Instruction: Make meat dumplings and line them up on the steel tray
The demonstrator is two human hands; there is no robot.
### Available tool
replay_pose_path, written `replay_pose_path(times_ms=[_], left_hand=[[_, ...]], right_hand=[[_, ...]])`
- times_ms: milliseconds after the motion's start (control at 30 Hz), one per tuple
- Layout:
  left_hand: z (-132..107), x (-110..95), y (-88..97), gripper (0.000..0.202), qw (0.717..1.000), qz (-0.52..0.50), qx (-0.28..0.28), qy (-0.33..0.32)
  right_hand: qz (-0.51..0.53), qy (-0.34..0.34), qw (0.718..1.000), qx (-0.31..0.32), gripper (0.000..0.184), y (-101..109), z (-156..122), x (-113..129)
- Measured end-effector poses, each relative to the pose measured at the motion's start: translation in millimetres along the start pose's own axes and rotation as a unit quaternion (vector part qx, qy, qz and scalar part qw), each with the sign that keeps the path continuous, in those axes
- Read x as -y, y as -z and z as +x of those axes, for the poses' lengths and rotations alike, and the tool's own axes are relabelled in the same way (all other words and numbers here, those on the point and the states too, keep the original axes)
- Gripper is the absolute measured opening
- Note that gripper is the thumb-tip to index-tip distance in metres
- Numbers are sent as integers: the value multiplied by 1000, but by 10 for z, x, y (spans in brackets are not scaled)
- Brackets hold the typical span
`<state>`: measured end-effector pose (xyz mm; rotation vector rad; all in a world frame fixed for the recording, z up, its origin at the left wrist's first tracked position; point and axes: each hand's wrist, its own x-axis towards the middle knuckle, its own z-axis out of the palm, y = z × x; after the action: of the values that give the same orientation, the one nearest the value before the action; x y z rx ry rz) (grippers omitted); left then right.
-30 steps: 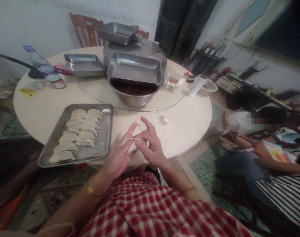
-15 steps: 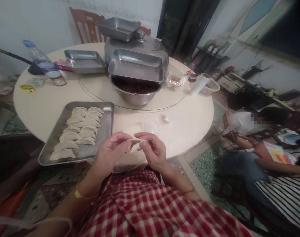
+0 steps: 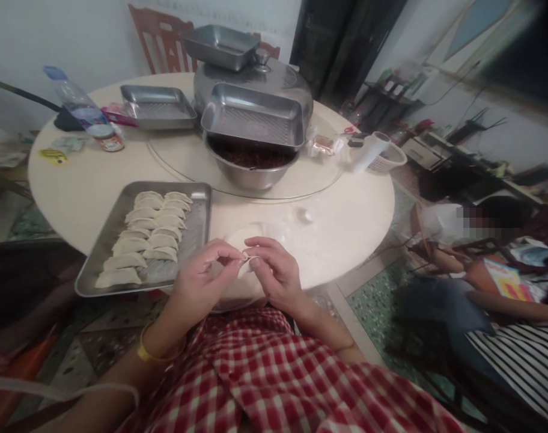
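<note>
Both my hands meet over the near edge of the table, pinching a dumpling (image 3: 247, 266) of pale dough between them. My left hand (image 3: 208, 273) closes thumb and forefinger on one end of its edge. My right hand (image 3: 276, 270) grips the other side, fingers curled over the top. Much of the dumpling is hidden by my fingers. Just behind my hands lie round dough wrappers (image 3: 244, 234), partly covered. To the left, a metal tray (image 3: 206, 210) holds two rows of folded dumplings (image 3: 132, 245).
A steel bowl of dark filling (image 3: 253, 174) stands ahead, a metal pan (image 3: 256, 123) resting on its rim. Behind is a large lidded pot (image 3: 296, 84). A bottle (image 3: 78, 105) and jar (image 3: 109, 138) are far left; a basket (image 3: 389, 161) is right. A seated person (image 3: 481, 294) is beyond the table.
My left fingers have drawn together into a tighter pinch on the dumpling's edge, and its opening looks narrower. The view has shifted slightly.
</note>
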<state>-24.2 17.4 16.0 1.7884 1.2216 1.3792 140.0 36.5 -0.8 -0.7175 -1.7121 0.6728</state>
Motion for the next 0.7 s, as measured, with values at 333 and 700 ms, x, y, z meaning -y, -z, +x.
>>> replay_pose_path(times_ms=[333, 700], left_hand=[[-59, -2, -9, 8, 997, 56, -39, 27], [-1, -95, 32, 7, 994, -50, -2, 99]], right_hand=[[24, 16, 999, 31, 16, -7, 17, 26], [78, -49, 996, 0, 5, -26, 36, 53]])
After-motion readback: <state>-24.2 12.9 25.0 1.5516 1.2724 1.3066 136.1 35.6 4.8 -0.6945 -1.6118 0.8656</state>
